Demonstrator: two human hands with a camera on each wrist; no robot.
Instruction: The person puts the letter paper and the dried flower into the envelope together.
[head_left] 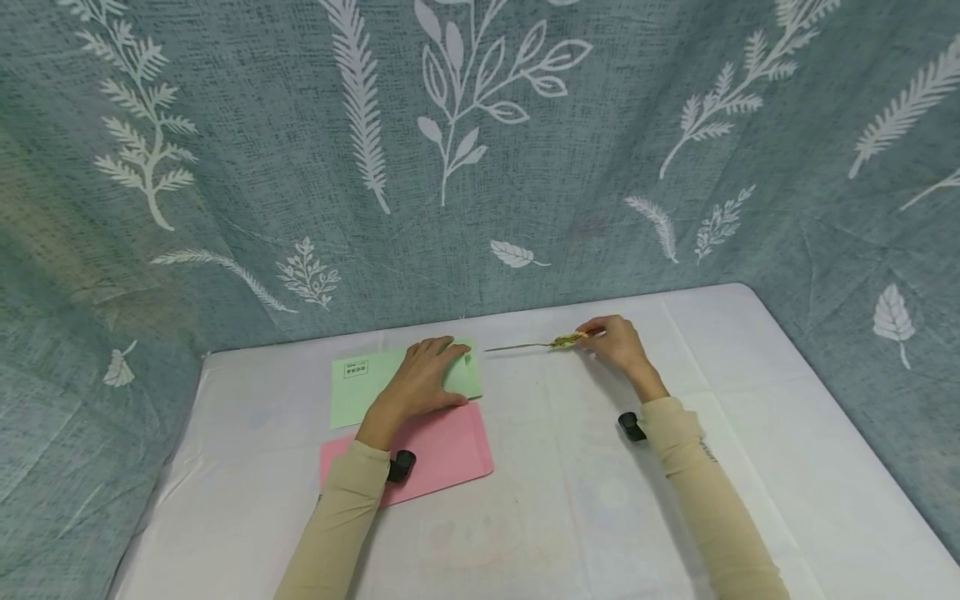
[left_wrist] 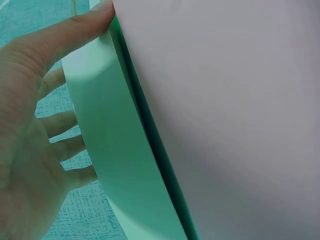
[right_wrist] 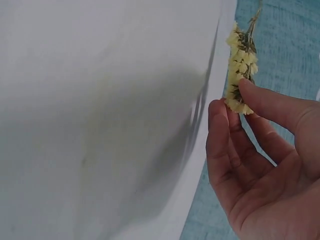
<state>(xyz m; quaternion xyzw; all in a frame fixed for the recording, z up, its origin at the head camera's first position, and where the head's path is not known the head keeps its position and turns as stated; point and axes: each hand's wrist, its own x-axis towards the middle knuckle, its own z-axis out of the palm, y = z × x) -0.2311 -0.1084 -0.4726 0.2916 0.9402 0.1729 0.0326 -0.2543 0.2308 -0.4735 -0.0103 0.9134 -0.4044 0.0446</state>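
My left hand (head_left: 426,382) spans a light green envelope (head_left: 375,392) with small printed writing at its left end. In the left wrist view, the thumb (left_wrist: 75,35) lies at the near edge of the green envelope and the fingers are at its far edge, gripping it across its width. My right hand (head_left: 617,343) pinches a dried sprig of yellow flowers (head_left: 567,340) by its blossom end, between thumb and fingertips. The sprig's thin stem points left, its tip close to the envelope's right end. Up close, the blossoms (right_wrist: 241,65) look pale yellow and clustered.
A pink envelope (head_left: 450,454) lies just nearer than the green one, partly under my left forearm. White cloth covers the table (head_left: 555,500). A grey-green curtain (head_left: 480,208) with white leaf patterns hangs behind the table's far edge and along both sides.
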